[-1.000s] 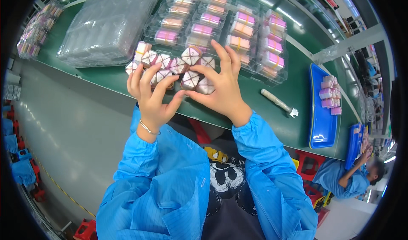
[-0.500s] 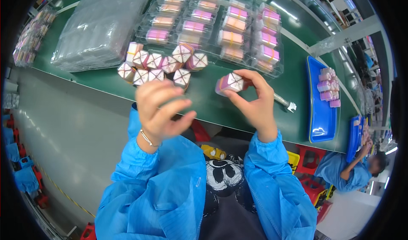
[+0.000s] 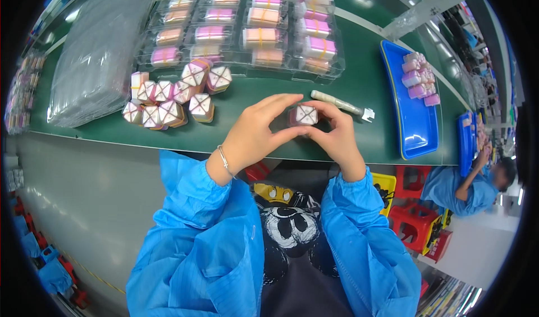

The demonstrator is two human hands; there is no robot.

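Between my two hands is a small bundle of stacked pieces [image 3: 304, 115], with a white end marked by crossing dark lines. My right hand [image 3: 341, 140] grips its right side with thumb and index finger. From the left, my left hand [image 3: 252, 134] curls around it, thumb below and fingers above. The fingers partly cover the bundle's sides. Left of my hands, several similar bundles [image 3: 170, 113] stand grouped on the green table [image 3: 236, 140], white crossed ends up. Just beyond my right hand lies a pale rod-shaped tool [image 3: 337, 102] with a metal tip.
Clear plastic trays [image 3: 224, 70] with pink and orange banded bundles stand at the back. A tall stack of clear trays [image 3: 92, 64] is at the left. On the right sits a blue tray [image 3: 418, 143] with pink-and-white pieces. A co-worker [image 3: 463, 185] sits at far right.
My left hand, apart from the bundle and blurred before, has come right and closed around it. My right hand still holds the bundle. The whole view has shifted slightly.
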